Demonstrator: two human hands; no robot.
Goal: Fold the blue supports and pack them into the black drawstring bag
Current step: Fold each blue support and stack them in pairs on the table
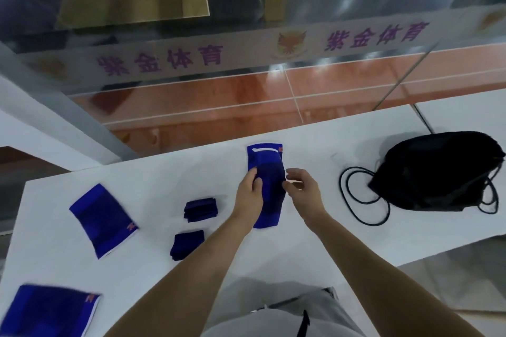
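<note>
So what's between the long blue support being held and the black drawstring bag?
In the head view, only the right hand, bare white table and the bag's looped black cord lie beside the support.
</note>
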